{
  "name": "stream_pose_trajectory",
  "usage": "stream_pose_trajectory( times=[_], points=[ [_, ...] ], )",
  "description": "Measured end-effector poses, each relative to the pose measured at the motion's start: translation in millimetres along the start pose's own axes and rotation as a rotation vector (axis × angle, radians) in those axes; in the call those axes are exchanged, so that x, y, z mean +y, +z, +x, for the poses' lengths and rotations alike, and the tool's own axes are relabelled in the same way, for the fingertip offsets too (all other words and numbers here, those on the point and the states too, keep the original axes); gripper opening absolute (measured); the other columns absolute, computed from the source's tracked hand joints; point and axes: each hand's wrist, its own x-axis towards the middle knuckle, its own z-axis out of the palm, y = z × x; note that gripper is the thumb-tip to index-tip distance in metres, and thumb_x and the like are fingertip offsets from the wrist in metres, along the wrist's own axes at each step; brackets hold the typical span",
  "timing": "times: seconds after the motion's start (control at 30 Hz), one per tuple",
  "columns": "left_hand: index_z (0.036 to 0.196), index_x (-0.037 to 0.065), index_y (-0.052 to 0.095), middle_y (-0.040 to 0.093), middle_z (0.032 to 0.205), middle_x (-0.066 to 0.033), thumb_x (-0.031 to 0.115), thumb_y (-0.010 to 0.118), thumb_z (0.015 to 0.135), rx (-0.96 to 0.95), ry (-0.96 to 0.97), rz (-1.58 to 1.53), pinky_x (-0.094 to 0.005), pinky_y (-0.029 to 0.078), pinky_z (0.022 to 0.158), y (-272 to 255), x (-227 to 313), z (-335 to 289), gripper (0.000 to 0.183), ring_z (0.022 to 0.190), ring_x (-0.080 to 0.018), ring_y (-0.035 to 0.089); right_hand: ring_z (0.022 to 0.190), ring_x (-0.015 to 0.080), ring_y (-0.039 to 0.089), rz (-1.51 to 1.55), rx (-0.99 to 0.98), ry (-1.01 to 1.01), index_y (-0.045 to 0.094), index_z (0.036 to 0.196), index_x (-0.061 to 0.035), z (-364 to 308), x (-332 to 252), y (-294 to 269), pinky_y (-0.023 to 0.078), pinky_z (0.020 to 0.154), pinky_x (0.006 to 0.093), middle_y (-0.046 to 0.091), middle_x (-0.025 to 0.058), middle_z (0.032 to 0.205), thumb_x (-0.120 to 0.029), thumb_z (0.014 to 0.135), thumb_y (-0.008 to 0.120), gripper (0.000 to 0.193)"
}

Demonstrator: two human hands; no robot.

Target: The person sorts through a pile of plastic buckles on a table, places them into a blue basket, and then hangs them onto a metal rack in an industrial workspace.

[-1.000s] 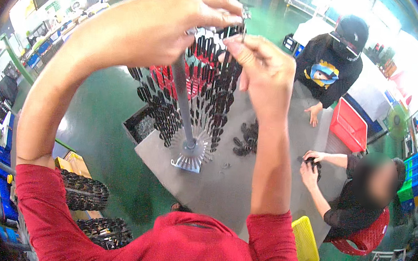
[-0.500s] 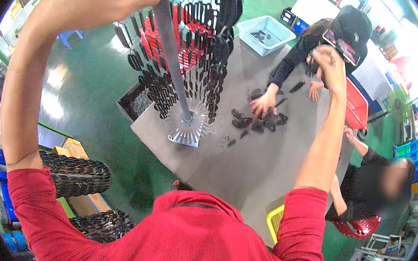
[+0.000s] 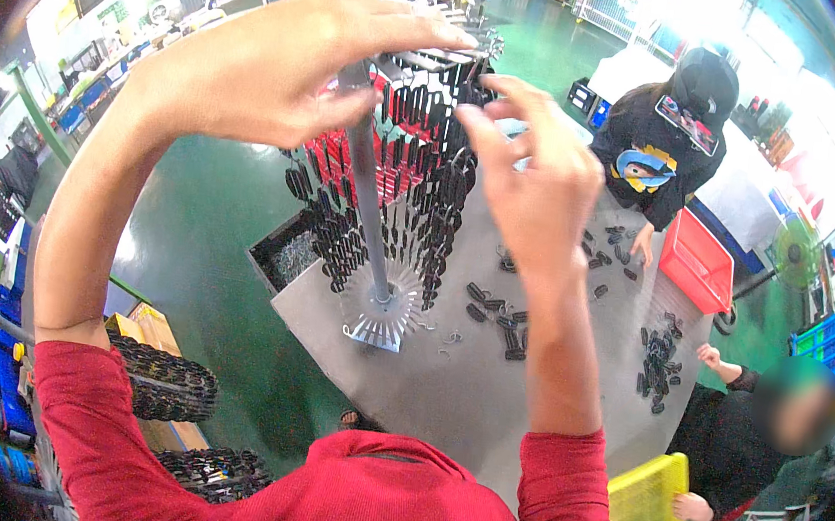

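A grey upright pole point(image 3: 367, 170) rises from a slotted round metal base point(image 3: 373, 308) on the grey table point(image 3: 395, 389). Around it hang tiers of small black oval parts point(image 3: 417, 108). My left hand point(image 3: 265, 70) is at the rack's upper tier beside the pole, fingers stretched out and thumb apart, seemingly holding nothing. My right hand point(image 3: 538, 177) reaches to the rack's upper right edge. Its bent fingertips close round a black part there, partly hidden. Loose black parts point(image 3: 502, 319) and a few wire hooks point(image 3: 450, 339) lie on the table.
Across the table stands a co-worker in a black cap point(image 3: 706, 82); a red tray point(image 3: 699, 262) is nearby. At right, another person holds a yellow basket point(image 3: 650, 504) beside a black pile point(image 3: 659, 364). A dark bin point(image 3: 283, 253) sits by the table's left corner.
My right hand has moved left to the rack, and my left hand has come lower, its fingers straightened. The co-worker across has drawn back. The yellow basket has come further into view.
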Motion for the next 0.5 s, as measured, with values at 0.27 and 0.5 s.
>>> stream_pose_trajectory(
  times=[0.27,0.5],
  points=[
    [0.128,0.002,0.052,0.054,0.129,-0.0185,0.006,0.059,0.078,0.034,-0.105,0.08,-0.0425,0.041,0.102,7,28,16,0.05,0.118,-0.0355,0.053,0.057,0.0229,0.061,-0.161,0.085,0.095,0.07,0.09,-0.0061,-1,-20,13,0.047,0.055,0.0302,0.069,0.0093,0.082,-0.015,0.084,0.068,0.011],
    [0.122,0.002,0.058,0.057,0.126,-0.0172,-0.005,0.052,0.079,0.102,-0.131,0.12,-0.0411,0.044,0.099,11,23,12,0.044,0.115,-0.0359,0.055,0.044,-0.0003,0.038,0.805,-0.314,0.487,0.071,0.089,-0.0018,17,-2,-14,0.025,0.039,0.0167,0.068,0.0041,0.073,-0.013,0.09,0.064,0.014]
  ],
)
